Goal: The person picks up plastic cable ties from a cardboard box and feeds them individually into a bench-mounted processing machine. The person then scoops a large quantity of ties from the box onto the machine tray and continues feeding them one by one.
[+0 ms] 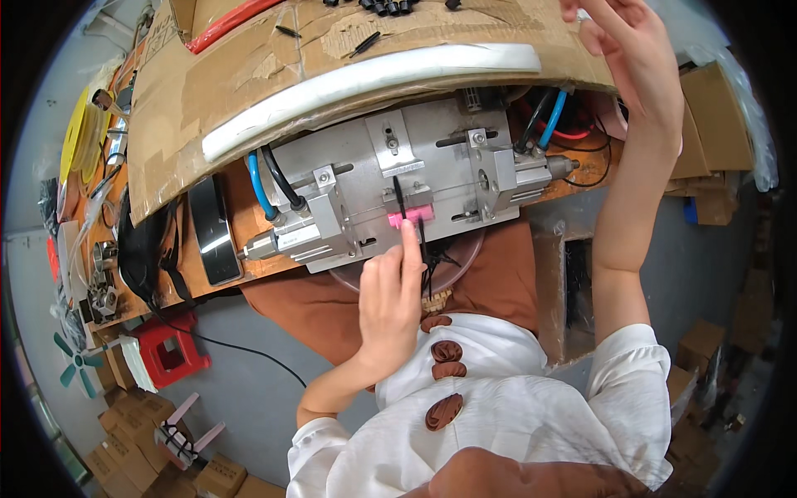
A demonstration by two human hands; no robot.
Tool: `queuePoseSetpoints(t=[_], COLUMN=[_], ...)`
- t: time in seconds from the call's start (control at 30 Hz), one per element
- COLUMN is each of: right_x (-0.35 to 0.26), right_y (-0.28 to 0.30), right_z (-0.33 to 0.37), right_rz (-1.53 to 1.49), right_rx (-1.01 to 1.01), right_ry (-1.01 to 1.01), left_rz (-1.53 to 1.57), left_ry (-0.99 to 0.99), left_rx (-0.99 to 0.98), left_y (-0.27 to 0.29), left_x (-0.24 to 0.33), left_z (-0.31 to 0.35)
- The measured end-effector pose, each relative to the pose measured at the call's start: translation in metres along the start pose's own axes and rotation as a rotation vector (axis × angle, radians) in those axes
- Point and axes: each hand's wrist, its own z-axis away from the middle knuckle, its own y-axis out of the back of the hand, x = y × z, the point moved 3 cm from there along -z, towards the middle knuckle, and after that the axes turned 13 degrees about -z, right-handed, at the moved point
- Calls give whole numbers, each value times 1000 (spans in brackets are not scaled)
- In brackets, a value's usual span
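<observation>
A grey metal fixture [357,199] with a cylinder at each end lies on the bench in front of me. At its middle is a small pink block [413,216], with a thin black strip [399,195] lying across it. My left hand [388,295] stretches its index finger to the strip's near end at the pink block; its other fingers are curled, and the thumb is hidden. Raised at the upper right, my right hand [628,50] has bent fingers around a small white spot I cannot make out; the picture's upper edge cuts part of them off.
A cardboard cover [249,91] edged with white foam [374,87] overhangs the fixture; black parts [386,7] lie on it. Blue and black hoses reach both cylinders. A phone [213,228] lies left. Below the fixture, a bowl [465,261] of black strips sits at my lap.
</observation>
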Motion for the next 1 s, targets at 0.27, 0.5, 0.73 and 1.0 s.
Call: queuePoseSetpoints(t=[0.27, 0.5, 0.73, 1.0], right_x=[-11, 44, 92, 82], right_y=[-2, -66, -103, -102], right_z=[59, 172, 207, 191], right_rz=[-20, 432, 545, 640], right_rx=[41, -199, -362, -426], right_ry=[209, 258, 163, 81], left_rz=[-127, -11, -17, -7], left_ry=[-40, 54, 130, 80], left_rx=[-100, -157, -24, 20], left_y=[-17, 11, 36, 45], left_x=[12, 6, -6, -18], left_z=[-8, -10, -12, -45])
